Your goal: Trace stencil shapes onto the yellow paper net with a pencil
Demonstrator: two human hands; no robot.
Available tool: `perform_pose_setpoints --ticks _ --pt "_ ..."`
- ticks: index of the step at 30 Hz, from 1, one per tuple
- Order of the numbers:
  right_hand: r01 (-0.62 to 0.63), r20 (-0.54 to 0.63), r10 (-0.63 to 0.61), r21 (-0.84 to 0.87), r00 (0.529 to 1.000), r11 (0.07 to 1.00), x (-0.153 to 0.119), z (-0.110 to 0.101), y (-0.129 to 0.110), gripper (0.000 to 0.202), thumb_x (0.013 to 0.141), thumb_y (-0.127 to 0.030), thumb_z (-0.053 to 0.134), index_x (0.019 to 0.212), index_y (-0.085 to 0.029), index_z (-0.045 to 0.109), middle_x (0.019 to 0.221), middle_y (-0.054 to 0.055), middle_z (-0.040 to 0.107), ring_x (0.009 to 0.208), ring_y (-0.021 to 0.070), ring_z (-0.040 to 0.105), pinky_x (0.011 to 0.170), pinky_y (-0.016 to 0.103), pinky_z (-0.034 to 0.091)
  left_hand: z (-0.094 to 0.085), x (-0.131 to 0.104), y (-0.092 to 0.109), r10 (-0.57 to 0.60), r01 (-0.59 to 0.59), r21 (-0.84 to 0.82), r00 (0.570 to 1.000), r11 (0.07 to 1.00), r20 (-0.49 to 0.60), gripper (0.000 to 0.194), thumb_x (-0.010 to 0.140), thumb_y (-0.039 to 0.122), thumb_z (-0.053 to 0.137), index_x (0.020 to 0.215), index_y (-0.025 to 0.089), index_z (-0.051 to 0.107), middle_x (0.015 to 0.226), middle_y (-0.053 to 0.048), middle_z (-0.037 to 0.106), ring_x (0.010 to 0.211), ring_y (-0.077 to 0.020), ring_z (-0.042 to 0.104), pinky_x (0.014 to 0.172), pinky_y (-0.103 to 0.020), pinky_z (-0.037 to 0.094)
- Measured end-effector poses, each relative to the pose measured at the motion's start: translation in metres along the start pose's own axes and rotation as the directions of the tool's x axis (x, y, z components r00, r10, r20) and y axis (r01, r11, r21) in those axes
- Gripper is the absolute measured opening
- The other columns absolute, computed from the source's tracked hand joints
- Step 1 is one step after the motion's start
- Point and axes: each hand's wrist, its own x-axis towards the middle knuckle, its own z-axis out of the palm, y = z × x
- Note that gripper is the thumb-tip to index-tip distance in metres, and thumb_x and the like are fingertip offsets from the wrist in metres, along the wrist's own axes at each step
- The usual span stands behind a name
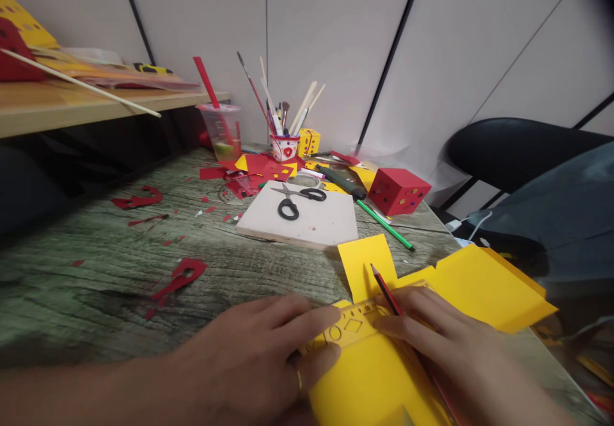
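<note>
A cut and folded yellow card sheet [460,285] lies at the near right of the wooden table. My left hand [259,355] presses a yellow stencil ruler [348,327] flat onto that sheet, fingers spread over its left part. My right hand [446,349] grips a red pencil [384,288], its tip down at the ruler's upper edge beside a diamond cut-out.
A white board [311,224] with black scissors [295,201] lies mid-table. A red paper cube [399,190], a green pencil [386,224], a brush cup [284,146], a plastic cup [221,130] and red scraps [180,276] lie around. A black chair [522,151] stands right, a shelf [96,103] left.
</note>
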Motion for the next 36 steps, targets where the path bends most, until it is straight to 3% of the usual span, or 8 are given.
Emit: perform_pose_setpoints --ticks 4,11,17,24,27,31,33,36 --pt "0.000 0.021 0.000 0.015 1.000 1.000 0.001 -0.002 -0.001 0.027 0.079 -0.016 0.049 0.103 -0.028 0.054 0.098 0.005 0.056 0.090 0.0227 0.055 0.068 0.034 0.050 -0.004 0.000 -0.001 0.011 -0.011 -0.085 1.000 0.996 0.001 0.035 0.083 0.037 0.044 0.114 0.022 0.046 0.119 -0.004 0.049 0.103 -0.0219 0.043 0.084 -0.035 0.043" --pt "-0.010 0.033 0.009 0.020 0.999 1.000 0.005 -0.002 0.000 0.023 0.079 -0.016 0.050 0.098 -0.028 0.054 0.099 0.005 0.056 0.091 0.0235 0.054 0.068 0.035 0.050 -0.012 0.004 0.000 -0.013 0.023 -0.116 0.997 0.993 0.082 0.039 0.081 0.037 0.047 0.118 0.024 0.042 0.112 -0.004 0.051 0.096 -0.0198 0.045 0.082 -0.033 0.043" --pt "-0.003 0.026 0.002 0.013 1.000 1.000 0.009 -0.001 0.000 0.025 0.078 -0.017 0.051 0.100 -0.029 0.054 0.096 0.005 0.057 0.090 0.0234 0.055 0.067 0.035 0.050 -0.011 0.003 -0.003 0.007 -0.001 -0.102 0.998 0.995 0.056 0.039 0.084 0.042 0.040 0.120 0.027 0.041 0.130 -0.002 0.038 0.101 -0.0210 0.042 0.087 -0.036 0.039" --pt "0.039 -0.033 -0.038 0.052 0.999 0.998 0.004 -0.008 0.001 0.026 0.080 -0.018 0.046 0.102 -0.027 0.055 0.098 0.006 0.059 0.088 0.0223 0.058 0.068 0.032 0.051 -0.012 0.007 -0.003 0.046 -0.038 -0.073 0.993 0.997 0.112 0.041 0.084 0.042 0.040 0.119 0.021 0.044 0.125 -0.008 0.043 0.100 -0.0231 0.045 0.085 -0.036 0.041" --pt "-0.050 -0.196 0.077 0.140 0.977 0.989 -0.005 -0.015 0.005 0.027 0.081 -0.022 0.044 0.106 -0.032 0.051 0.093 0.001 0.062 0.083 0.0191 0.060 0.068 0.028 0.052 -0.014 0.008 -0.002 0.029 -0.024 -0.047 0.991 0.999 0.128 0.042 0.083 0.043 0.040 0.120 0.021 0.043 0.125 -0.008 0.043 0.100 -0.0238 0.045 0.084 -0.037 0.041" --pt "-0.225 -0.343 0.349 0.352 0.872 0.909 -0.007 -0.023 0.005 0.012 0.078 -0.032 0.051 0.087 -0.033 0.059 0.071 -0.004 0.064 0.063 0.0150 0.061 0.056 0.020 0.053 -0.018 0.008 -0.001 0.023 -0.015 -0.065 0.992 0.998 0.124 0.041 0.082 0.043 0.041 0.119 0.023 0.044 0.124 -0.006 0.045 0.103 -0.0238 0.044 0.085 -0.037 0.041" --pt "-0.234 -0.271 0.402 0.490 0.875 0.840 0.001 -0.026 -0.001 0.006 0.075 -0.031 0.056 0.071 -0.029 0.058 0.056 -0.006 0.057 0.048 0.0106 0.056 0.040 0.014 0.047 -0.019 0.007 -0.002 0.030 -0.023 -0.075 0.995 0.997 0.098 0.040 0.082 0.042 0.044 0.117 0.022 0.046 0.123 -0.006 0.045 0.103 -0.0229 0.044 0.085 -0.035 0.041" --pt "-0.233 -0.070 0.343 0.607 0.937 0.760 0.020 -0.028 -0.011 0.010 0.079 -0.028 0.052 0.070 -0.024 0.054 0.050 -0.006 0.049 0.041 0.0081 0.047 0.036 0.013 0.041 -0.018 0.005 -0.003 0.047 -0.044 -0.083 0.998 0.996 0.030 0.039 0.080 0.039 0.048 0.114 0.021 0.048 0.122 -0.006 0.046 0.101 -0.0204 0.045 0.085 -0.032 0.041"
